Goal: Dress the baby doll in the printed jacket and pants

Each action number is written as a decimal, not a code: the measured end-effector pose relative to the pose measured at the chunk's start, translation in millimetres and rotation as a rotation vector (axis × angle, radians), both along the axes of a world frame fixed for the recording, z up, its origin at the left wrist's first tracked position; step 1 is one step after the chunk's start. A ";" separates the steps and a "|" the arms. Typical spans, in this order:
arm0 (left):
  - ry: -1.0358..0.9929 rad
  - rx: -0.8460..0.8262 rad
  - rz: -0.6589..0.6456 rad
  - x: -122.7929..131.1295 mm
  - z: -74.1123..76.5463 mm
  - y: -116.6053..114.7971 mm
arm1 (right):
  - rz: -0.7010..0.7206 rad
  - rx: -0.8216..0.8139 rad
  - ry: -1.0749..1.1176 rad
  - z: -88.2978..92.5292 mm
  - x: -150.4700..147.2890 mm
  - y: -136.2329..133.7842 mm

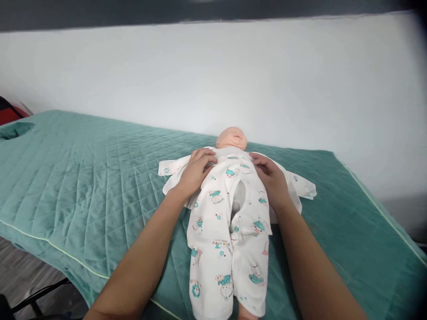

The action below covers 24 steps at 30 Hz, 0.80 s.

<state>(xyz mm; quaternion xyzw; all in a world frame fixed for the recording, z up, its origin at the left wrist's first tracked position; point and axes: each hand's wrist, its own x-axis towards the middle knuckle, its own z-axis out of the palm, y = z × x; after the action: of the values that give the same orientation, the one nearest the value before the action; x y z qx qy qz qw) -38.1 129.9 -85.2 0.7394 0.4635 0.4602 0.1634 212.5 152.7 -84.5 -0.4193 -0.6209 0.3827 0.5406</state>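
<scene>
A baby doll (230, 138) lies on its back on the bed, head toward the wall and face tipped to the right. Printed white baby trousers (216, 222) cover its legs and belly, with an opening at the crotch. At the left of the waistband, my left hand (198, 169) grips the trousers with curled fingers. My right hand (271, 178) holds the waistband's other side, its fingertips partly hidden by cloth. Under the doll, a matching white baby shirt (173, 166) is spread with its sleeves out to both sides. One bare foot shows below a trouser leg.
A green quilted cover (100, 178) with a pale piped edge lies over the bed. Behind it rises a white wall (207, 80) with a dark band on top. Something red (10, 116) stands at the far left, and a black metal frame (40, 293) sits at the lower left.
</scene>
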 end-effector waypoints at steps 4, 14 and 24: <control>-0.091 -0.132 -0.054 -0.4 3.0 3.9 | 0.097 0.021 -0.002 -1.9 3.4 9.2; -0.164 -0.237 -0.137 -2.3 7.2 9.2 | 0.139 0.033 -0.129 5.7 0.5 9.8; -0.039 -0.200 -0.107 -4.2 20.7 17.5 | 0.187 0.020 -0.348 22.0 1.2 33.3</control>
<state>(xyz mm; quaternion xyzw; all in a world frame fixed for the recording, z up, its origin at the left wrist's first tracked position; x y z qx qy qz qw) -42.3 147.3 -64.5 0.7341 0.4637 0.4163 0.2697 213.7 186.0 -62.5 -0.4142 -0.7450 0.3466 0.3914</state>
